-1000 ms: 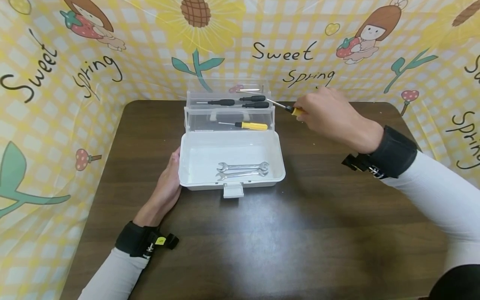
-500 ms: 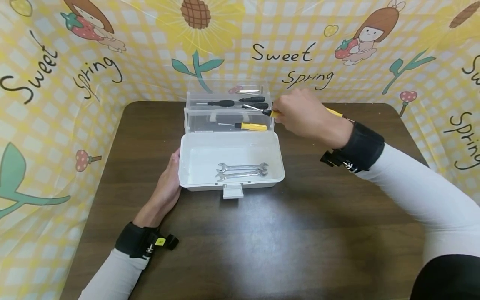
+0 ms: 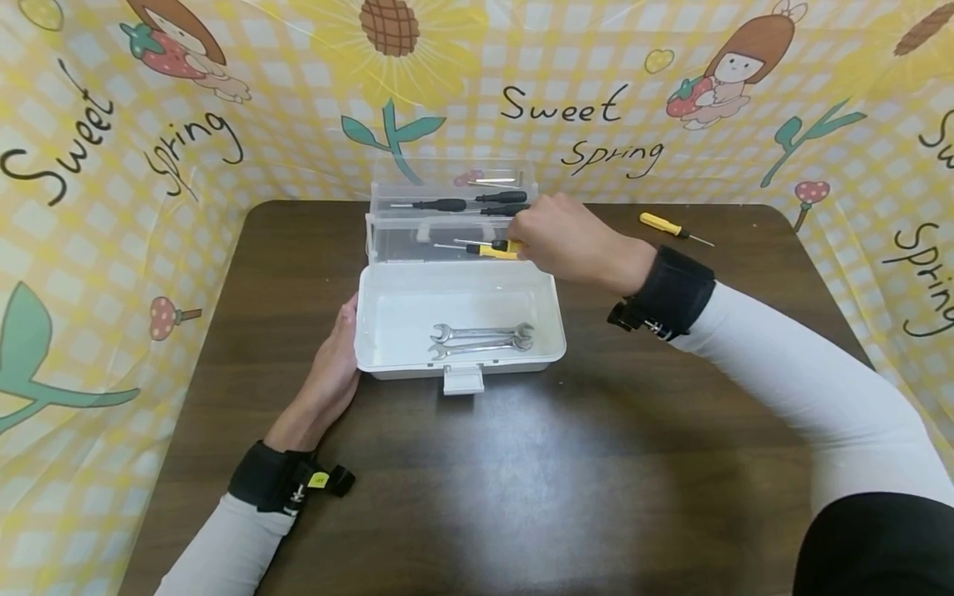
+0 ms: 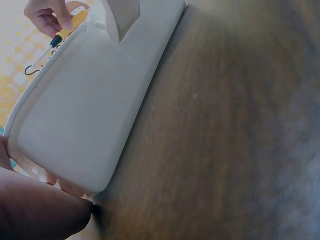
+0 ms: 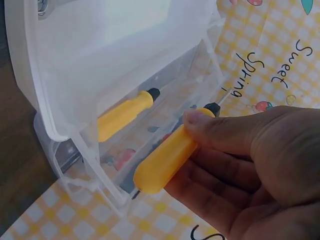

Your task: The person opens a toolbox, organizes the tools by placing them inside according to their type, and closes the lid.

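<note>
A white toolbox stands with its clear lid swung back. Along its left end rests my left hand, touching the wall; some of its fingers are hidden by the box. My right hand pinches a yellow-handled screwdriver between thumb and fingers, over the clear lid compartment. Below it, a second yellow screwdriver lies in that compartment. Two open-end wrenches lie on the box floor, towards the front right.
Several black-handled screwdrivers lie in the rear clear compartment, with thin metal pieces behind. Another yellow screwdriver lies on the brown table at back right. A patterned cloth hangs around the table. The front latch sticks out.
My right hand has carried the yellow screwdriver leftward and down from the table's right side to the clear lid compartment. The left hand and toolbox stay in place.
</note>
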A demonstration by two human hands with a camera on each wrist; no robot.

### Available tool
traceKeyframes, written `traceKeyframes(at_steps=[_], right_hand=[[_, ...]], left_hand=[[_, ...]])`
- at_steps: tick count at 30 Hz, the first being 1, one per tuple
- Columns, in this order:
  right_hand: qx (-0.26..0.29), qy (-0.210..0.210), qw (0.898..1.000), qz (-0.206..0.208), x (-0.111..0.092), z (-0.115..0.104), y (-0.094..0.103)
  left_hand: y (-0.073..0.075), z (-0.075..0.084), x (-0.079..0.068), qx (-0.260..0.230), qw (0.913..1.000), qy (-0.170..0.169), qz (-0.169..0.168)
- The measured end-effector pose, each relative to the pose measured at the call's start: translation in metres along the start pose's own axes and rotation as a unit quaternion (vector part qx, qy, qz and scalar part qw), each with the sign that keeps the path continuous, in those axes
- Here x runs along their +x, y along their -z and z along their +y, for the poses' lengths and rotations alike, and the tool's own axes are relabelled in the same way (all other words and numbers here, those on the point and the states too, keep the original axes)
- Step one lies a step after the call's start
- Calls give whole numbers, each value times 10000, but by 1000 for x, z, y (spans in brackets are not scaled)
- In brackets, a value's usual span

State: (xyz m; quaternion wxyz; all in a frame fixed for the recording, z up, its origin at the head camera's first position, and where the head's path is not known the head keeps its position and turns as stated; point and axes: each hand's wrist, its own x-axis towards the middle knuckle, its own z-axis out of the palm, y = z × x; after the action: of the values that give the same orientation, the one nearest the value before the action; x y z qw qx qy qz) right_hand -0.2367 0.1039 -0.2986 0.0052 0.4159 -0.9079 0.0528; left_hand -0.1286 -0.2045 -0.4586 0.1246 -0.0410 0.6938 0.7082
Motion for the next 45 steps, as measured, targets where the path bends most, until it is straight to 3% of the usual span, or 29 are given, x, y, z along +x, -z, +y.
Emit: traceKeyframes(at_steps=[9,22,33,45], right_hand=[[213,145,9991,-327,15,-1,-19],[535,196,9980,-261,26,6,-42],[449,32,9985,-315,28,8,-50],[361,-84,9991,-192,30,12,-56]], left_hand=[[1,1,1,-5,10000,-8,-11],[-1,2,2,69,9999,131,33],[0,2,2,107,9999,-9,13],[-1,1,1,74,9998,197,74]])
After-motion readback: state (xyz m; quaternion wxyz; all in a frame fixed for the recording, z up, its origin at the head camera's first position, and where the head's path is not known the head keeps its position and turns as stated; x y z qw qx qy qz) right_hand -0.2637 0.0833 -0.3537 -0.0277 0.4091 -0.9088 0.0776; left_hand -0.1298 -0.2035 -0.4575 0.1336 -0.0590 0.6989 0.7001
